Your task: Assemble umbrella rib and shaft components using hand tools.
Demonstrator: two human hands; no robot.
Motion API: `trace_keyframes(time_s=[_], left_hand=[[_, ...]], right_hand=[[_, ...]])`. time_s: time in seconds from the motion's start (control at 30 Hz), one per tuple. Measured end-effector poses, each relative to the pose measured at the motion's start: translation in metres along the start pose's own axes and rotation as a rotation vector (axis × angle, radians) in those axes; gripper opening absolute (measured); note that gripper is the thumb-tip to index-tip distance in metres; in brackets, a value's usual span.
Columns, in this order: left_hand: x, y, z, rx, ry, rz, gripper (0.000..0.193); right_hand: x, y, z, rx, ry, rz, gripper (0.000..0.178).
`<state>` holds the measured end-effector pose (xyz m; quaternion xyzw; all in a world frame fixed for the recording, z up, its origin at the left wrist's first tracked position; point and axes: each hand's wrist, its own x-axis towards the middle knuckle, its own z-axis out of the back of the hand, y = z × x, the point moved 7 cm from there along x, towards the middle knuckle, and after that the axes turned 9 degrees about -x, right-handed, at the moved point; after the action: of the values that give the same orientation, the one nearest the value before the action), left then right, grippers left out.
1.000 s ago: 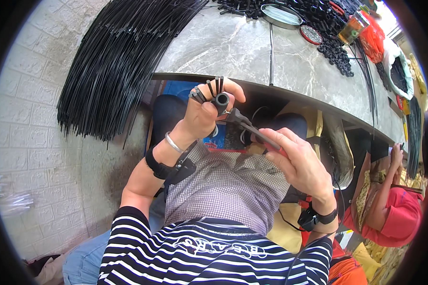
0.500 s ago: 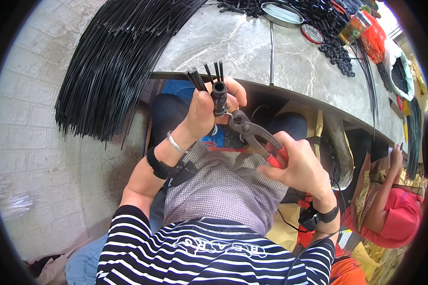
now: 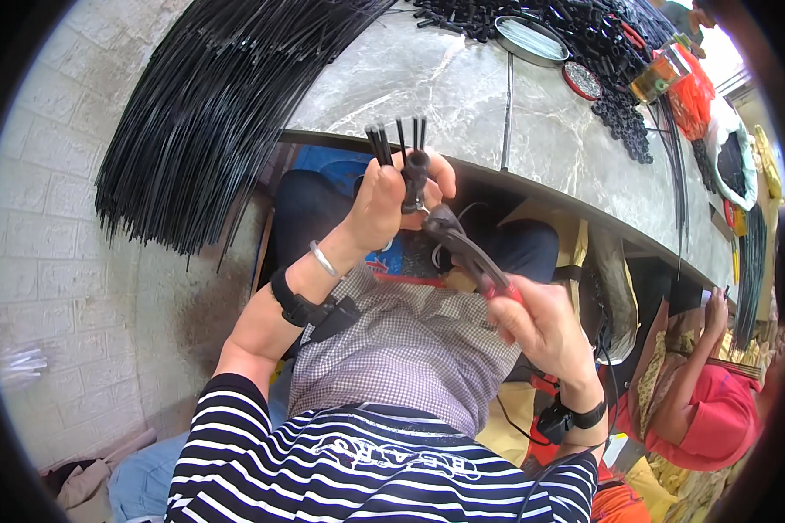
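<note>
My left hand (image 3: 373, 207) is closed around a short black tubular fitting (image 3: 416, 177) held upright over my lap. Thin black rods (image 3: 380, 146) stick up from the same grip, beside and behind the fitting. In my right hand (image 3: 548, 329) is a pair of end-cutting pincers (image 3: 473, 254), dark metal with red handle grips. Its jaws touch or nearly touch the lower end of the fitting, where a bit of thin pale wire shows. Whether the jaws are closed on that wire is hard to see.
A thick bundle of black rods (image 3: 209, 122) overhangs the table (image 3: 392, 78) at the left. At the back right lie heaped black fittings (image 3: 624, 126), a round dish (image 3: 532, 42) and a red-rimmed dish (image 3: 582, 80). A person in red (image 3: 702, 401) sits at the right.
The pincers have turned in my right hand, so their handles look closer together and edge-on. My left hand keeps its hold, shifted slightly right in the picture.
</note>
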<state>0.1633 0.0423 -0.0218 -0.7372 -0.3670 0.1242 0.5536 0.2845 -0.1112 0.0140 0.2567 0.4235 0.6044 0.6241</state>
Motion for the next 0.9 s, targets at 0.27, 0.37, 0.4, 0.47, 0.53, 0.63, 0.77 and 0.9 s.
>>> trace_keyframes(time_s=[0.27,0.37,0.4,0.47,0.53,0.63,0.77,0.9], left_hand=[[-0.003,0.001,-0.004,-0.123,0.079,-0.006,0.079],[-0.001,0.003,-0.003,-0.028,0.025,0.014,0.096],[0.0,0.004,-0.004,-0.024,0.002,0.029,0.096],[-0.003,0.005,-0.004,0.001,0.008,0.046,0.096],[-0.004,0.008,-0.002,0.03,0.009,0.062,0.096],[-0.002,0.012,-0.003,-0.076,0.022,0.048,0.096],[-0.001,0.01,-0.011,-0.01,0.054,0.029,0.098],[-0.001,0.013,-0.008,-0.045,0.02,0.08,0.097]], right_hand=[[-0.002,-0.001,0.006,-0.374,-0.341,0.075,0.032],[0.003,-0.012,-0.004,-0.052,0.039,0.002,0.035],[0.004,-0.007,0.003,-0.159,-0.048,0.132,0.04],[-0.001,0.0,0.013,-0.296,-0.227,0.123,0.047],[-0.004,0.008,0.016,-0.366,-0.285,0.17,0.043],[-0.007,0.004,0.006,-0.248,-0.105,0.182,0.038],[-0.003,-0.002,-0.002,-0.275,-0.115,0.066,0.029],[-0.003,-0.012,0.004,-0.253,-0.138,-0.05,0.037]])
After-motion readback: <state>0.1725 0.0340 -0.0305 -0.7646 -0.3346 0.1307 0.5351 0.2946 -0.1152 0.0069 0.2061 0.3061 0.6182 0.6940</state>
